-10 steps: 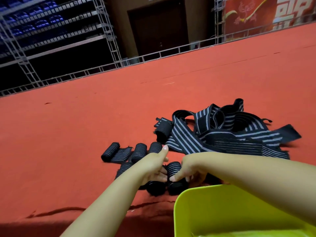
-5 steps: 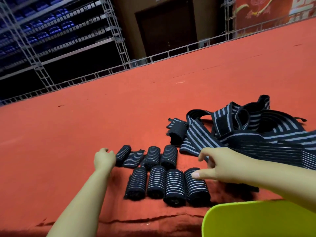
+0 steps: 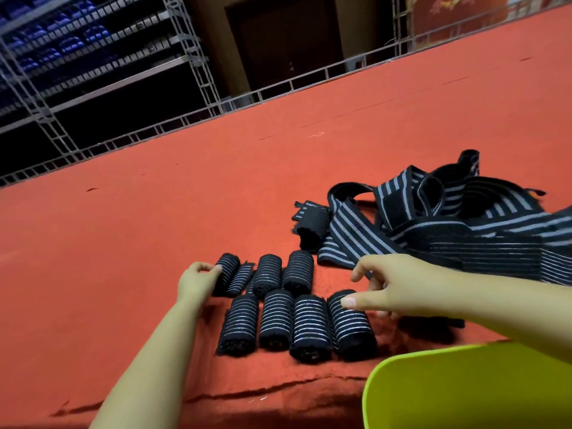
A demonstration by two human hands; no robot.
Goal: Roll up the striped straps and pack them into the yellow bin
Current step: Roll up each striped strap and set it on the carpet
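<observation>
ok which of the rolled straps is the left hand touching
The far-left roll in the back row. The left hand has fingers on its end; the other rolls lie untouched by it.

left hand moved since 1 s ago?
Yes. The left hand left the front row of rolls, where it met the right hand, and went out left to the end roll of the back row, now touching it.

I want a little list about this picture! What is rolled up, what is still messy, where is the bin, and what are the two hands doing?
rolled straps: seven in two rows, front row of four
eighth roll: by the pile
loose straps: tangled pile, right
yellow bin: bottom right, no strap visible inside
left hand: touches back-left roll
right hand: open, over the rightmost front roll
surface: red carpet
</observation>
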